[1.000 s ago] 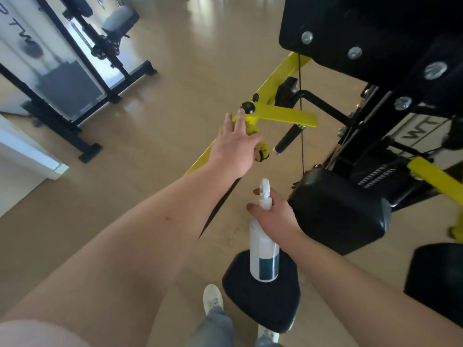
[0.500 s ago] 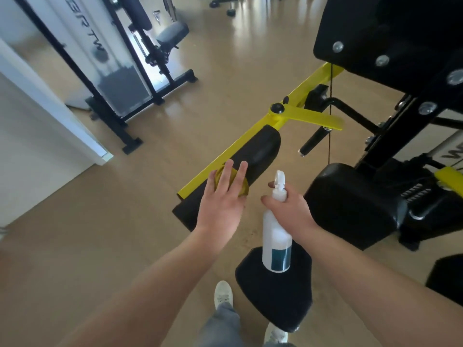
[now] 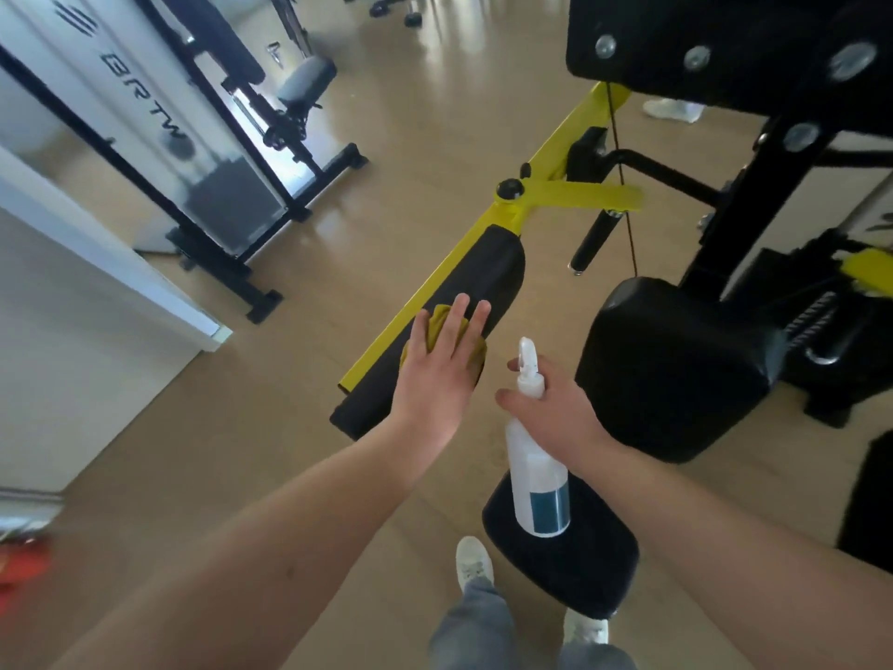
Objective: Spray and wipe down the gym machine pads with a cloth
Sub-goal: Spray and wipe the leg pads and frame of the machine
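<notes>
- Presently the left hand (image 3: 435,379) lies flat, fingers straight and spread, pressing an olive-yellow cloth (image 3: 436,317) onto the long black pad (image 3: 483,278).
- That cloth is bunched under the palm, about midway along the pad; its edges show past the thumb side and the little-finger side.
- The long black pad runs slantwise along a yellow frame bar (image 3: 555,152), with its lower end near the left wrist.
- The right hand (image 3: 555,413) is curled round the neck of a white spray bottle (image 3: 539,495), with a fingertip up by the trigger head.
- The bottle hangs upright, nozzle pointing away from the person, just beside the left hand but apart from it.
- Its base sits over a small black seat pad (image 3: 580,568); whether it touches that pad cannot be told.
- A big block-shaped black pad (image 3: 676,365) stands just right of the hands, untouched by both.
- White shoes (image 3: 475,565) and grey trouser legs show on the wooden floor (image 3: 386,113) beside the seat pad.
- Another black-framed machine (image 3: 232,152) stands well apart at the upper left.
</notes>
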{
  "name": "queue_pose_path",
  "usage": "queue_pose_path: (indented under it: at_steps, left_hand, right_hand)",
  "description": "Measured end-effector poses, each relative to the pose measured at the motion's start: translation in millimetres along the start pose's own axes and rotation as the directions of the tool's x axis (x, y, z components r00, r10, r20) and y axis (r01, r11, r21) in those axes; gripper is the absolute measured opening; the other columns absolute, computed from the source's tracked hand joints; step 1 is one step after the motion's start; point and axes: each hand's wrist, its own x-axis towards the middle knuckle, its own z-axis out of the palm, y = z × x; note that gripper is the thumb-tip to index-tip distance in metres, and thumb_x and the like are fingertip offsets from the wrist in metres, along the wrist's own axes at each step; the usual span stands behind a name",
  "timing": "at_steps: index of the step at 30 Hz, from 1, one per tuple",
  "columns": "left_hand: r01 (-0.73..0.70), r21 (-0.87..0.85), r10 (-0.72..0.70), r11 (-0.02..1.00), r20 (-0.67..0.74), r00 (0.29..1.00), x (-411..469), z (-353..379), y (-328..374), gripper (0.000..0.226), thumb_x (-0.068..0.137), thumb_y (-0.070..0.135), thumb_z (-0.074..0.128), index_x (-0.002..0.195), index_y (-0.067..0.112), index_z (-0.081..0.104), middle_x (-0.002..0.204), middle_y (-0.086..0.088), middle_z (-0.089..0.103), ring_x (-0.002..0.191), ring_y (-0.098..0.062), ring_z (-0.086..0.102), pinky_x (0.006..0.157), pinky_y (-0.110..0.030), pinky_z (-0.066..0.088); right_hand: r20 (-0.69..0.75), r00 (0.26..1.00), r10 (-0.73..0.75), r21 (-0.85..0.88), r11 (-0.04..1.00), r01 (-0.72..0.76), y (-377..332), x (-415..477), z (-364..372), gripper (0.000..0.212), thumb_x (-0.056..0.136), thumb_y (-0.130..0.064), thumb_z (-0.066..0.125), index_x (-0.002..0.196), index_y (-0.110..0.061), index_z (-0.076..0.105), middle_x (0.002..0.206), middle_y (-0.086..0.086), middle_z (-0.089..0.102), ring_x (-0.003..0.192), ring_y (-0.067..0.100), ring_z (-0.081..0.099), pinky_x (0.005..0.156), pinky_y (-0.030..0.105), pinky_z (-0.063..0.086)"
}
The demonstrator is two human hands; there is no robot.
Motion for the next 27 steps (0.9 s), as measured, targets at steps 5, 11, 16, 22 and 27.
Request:
queue_pose_path:
  at_steps: [5,11,16,22,27]
  left_hand:
    - [-0.061,0.083,0.062,0.995,-0.01,0.998,69,-13,3,0.062,0.098,0.033,0.059,0.155,0.025,0.036,0.165,-0.018,-0.027,0.151,-0.045,-0.024,0.122,-0.066,0.005]
    - [-0.089,0.14,0.093,0.986,-0.023,0.995,134,-25,13,0.055,0.1,0.033,0.053,0.152,0.021,0.042,0.167,-0.019,-0.018,0.152,-0.045,-0.021,0.121,-0.067,0.004]
    - [-0.134,0.172,0.132,0.976,0.024,0.991,139,-25,14,0.047,0.097,0.038,0.058,0.143,0.029,0.055,0.169,-0.012,-0.013,0.152,-0.042,-0.021,0.121,-0.066,0.0]
    - [-0.235,0.159,0.231,0.959,0.043,0.972,71,-12,5,0.047,0.099,0.044,0.047,0.14,0.024,0.058,0.17,-0.015,0.0,0.154,-0.04,-0.013,0.122,-0.063,-0.001]
    - [-0.353,0.306,0.27,0.884,0.283,0.92,-24,3,2,0.058,0.104,0.043,0.036,0.153,0.013,0.041,0.168,-0.023,-0.007,0.152,-0.044,-0.021,0.118,-0.063,-0.017]
  right_hand:
    - [0.003,1.0,0.023,-0.021,1.0,-0.023,15,2,-22,0.032,0.09,-0.034,0.073,0.119,-0.037,0.06,0.101,-0.008,0.066,0.093,0.013,0.066,0.076,0.03,0.054]
    - [-0.066,0.996,0.067,0.022,0.998,-0.065,30,13,-34,0.038,0.09,-0.037,0.074,0.125,-0.037,0.058,0.1,-0.009,0.066,0.092,0.01,0.065,0.085,0.035,0.058]
    - [-0.087,0.995,0.042,0.079,0.996,-0.036,33,21,-28,0.046,0.09,-0.036,0.074,0.131,-0.04,0.055,0.098,-0.011,0.066,0.093,0.008,0.065,0.087,0.034,0.057]
    - [0.01,1.0,-0.013,0.181,0.983,0.011,30,24,-22,0.051,0.089,-0.032,0.076,0.136,-0.035,0.057,0.107,-0.012,0.063,0.101,0.009,0.063,0.09,0.035,0.055]
    - [0.085,0.996,-0.038,0.188,0.982,0.021,33,23,-13,0.047,0.086,-0.034,0.078,0.13,-0.038,0.061,0.105,-0.013,0.065,0.098,0.009,0.064,0.086,0.033,0.055]
